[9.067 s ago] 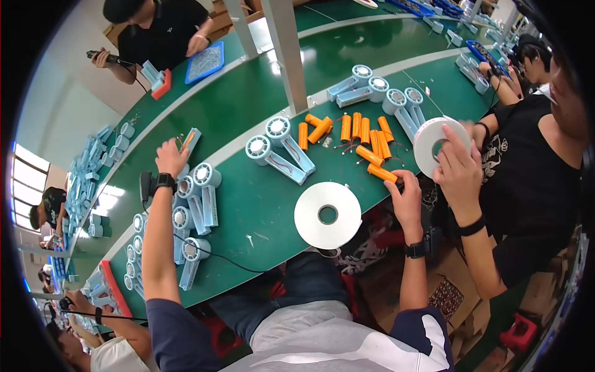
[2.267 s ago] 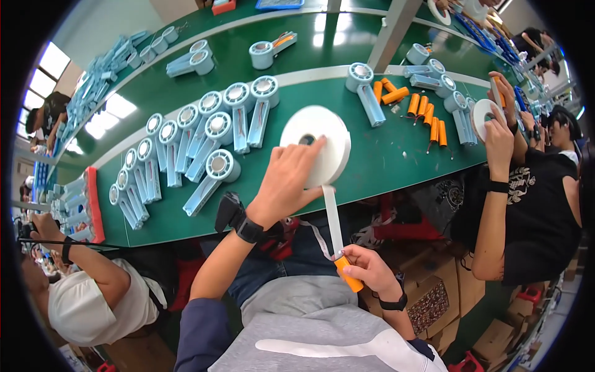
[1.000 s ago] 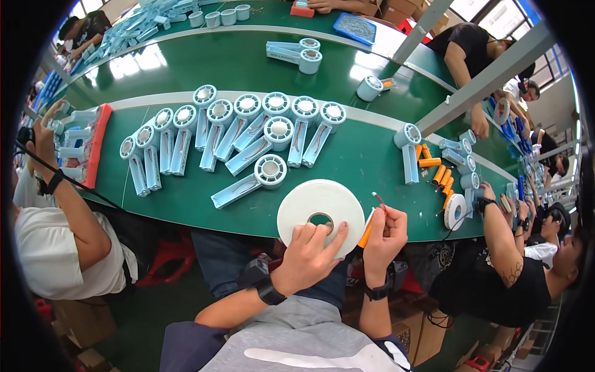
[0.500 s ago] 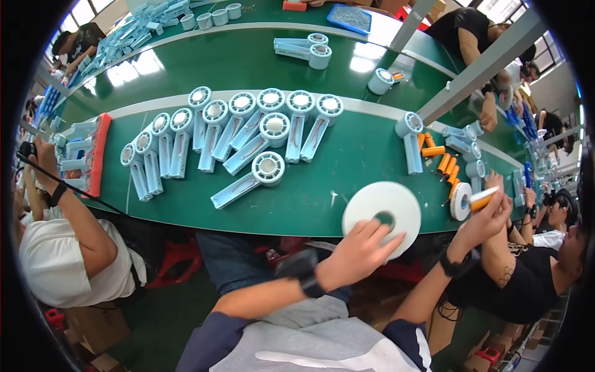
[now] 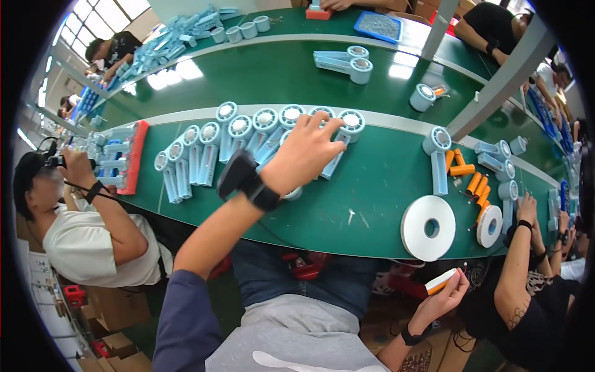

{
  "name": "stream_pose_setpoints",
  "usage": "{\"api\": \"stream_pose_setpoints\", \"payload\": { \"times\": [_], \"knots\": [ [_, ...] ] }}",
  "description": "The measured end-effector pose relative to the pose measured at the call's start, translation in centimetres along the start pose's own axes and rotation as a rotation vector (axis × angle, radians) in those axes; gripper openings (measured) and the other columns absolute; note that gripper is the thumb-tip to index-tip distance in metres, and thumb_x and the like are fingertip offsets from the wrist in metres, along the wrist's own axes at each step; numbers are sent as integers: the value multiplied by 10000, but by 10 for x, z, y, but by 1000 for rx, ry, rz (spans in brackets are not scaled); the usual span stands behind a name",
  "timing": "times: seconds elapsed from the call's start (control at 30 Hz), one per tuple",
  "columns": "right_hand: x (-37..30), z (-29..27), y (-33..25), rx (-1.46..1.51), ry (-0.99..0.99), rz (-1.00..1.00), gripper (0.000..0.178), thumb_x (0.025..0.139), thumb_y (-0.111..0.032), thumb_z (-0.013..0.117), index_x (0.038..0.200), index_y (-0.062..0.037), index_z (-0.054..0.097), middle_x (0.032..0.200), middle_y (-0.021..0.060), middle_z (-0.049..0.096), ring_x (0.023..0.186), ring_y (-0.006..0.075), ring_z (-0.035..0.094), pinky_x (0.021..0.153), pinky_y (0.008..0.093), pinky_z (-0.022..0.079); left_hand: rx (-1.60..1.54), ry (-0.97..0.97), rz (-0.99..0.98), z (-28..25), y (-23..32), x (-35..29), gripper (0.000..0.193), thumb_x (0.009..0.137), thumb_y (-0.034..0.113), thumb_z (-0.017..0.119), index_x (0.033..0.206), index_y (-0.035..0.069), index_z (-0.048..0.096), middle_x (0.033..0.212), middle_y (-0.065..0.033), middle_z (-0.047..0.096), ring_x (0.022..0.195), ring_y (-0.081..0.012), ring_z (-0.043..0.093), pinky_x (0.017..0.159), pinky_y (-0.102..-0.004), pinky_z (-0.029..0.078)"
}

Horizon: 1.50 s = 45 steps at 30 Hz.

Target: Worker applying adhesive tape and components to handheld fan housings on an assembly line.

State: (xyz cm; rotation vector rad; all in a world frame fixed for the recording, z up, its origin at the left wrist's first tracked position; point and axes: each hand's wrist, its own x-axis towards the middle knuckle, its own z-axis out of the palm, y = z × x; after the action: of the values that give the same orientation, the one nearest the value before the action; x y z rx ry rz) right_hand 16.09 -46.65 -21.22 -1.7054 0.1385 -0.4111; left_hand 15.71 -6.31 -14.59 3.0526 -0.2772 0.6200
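Observation:
My left hand [image 5: 305, 152] reaches over a row of light-blue handheld fan housings [image 5: 265, 121], its fingers stretched and apart above the heads at the row's right end. One more housing lies mostly hidden under that hand. Low on the right, off the table's front edge, my right hand [image 5: 439, 305] pinches an orange cylindrical battery [image 5: 441, 282] with a white strip along its side. A large white tape roll [image 5: 411, 230] lies flat near the table edge, with a smaller roll [image 5: 483, 228] to its right. Several orange batteries [image 5: 476, 183] lie beyond the rolls.
A single blue housing [image 5: 439, 170] lies left of the batteries. A red rack [image 5: 133, 158] with blue parts stands at the left. Two housings [image 5: 338, 60] lie on the green surface beyond the pale rail. A slanted metal post [image 5: 496, 80] rises at right. Co-workers sit on both sides.
My left hand has left the large tape roll and swung left and forward over the housings. My right hand has drawn back toward me with the battery.

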Motion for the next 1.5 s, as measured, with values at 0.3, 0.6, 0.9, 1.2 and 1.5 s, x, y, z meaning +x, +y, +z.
{"api": "stream_pose_setpoints", "payload": {
  "times": [0.3,0.6,0.9,1.2,1.5],
  "knots": [
    [-15,52,6,95,-170,-4,206,1046,-172,530,1108,22,554,1099,87,602,986,132,575,912,286,464,302,21,349,32,-31,30,180,809,152,671,988,167,668,1232,-30,560,1168,-237,525,913,-396,446],
    [-17,23,29,74,-267,74,203,1042,-165,537,1118,22,557,1095,84,604,996,143,575,924,294,463,264,-83,354,37,-44,29,51,818,162,660,839,188,699,1311,-17,544,1161,-227,534,889,-423,457],
    [-16,14,37,-286,-256,-46,415,1018,-353,572,1193,13,665,1142,212,669,987,343,646,907,395,525,-31,347,194,142,-33,56,59,636,258,683,666,209,671,1028,-33,631,1049,-311,595,1000,-622,444],
    [76,13,-2,-584,-462,-304,325,989,-214,588,1232,-1,618,1176,240,647,1028,325,650,863,404,523,259,337,429,120,-2,47,129,727,227,631,673,120,582,700,-23,531,613,-193,555,771,-432,418],
    [-17,22,85,-32,6,3,355,1026,-288,553,1194,19,617,980,174,640,821,305,611,758,424,518,103,129,242,35,82,-68,146,731,231,643,698,91,620,685,-35,551,591,-208,563,909,-432,376]
  ]
}}
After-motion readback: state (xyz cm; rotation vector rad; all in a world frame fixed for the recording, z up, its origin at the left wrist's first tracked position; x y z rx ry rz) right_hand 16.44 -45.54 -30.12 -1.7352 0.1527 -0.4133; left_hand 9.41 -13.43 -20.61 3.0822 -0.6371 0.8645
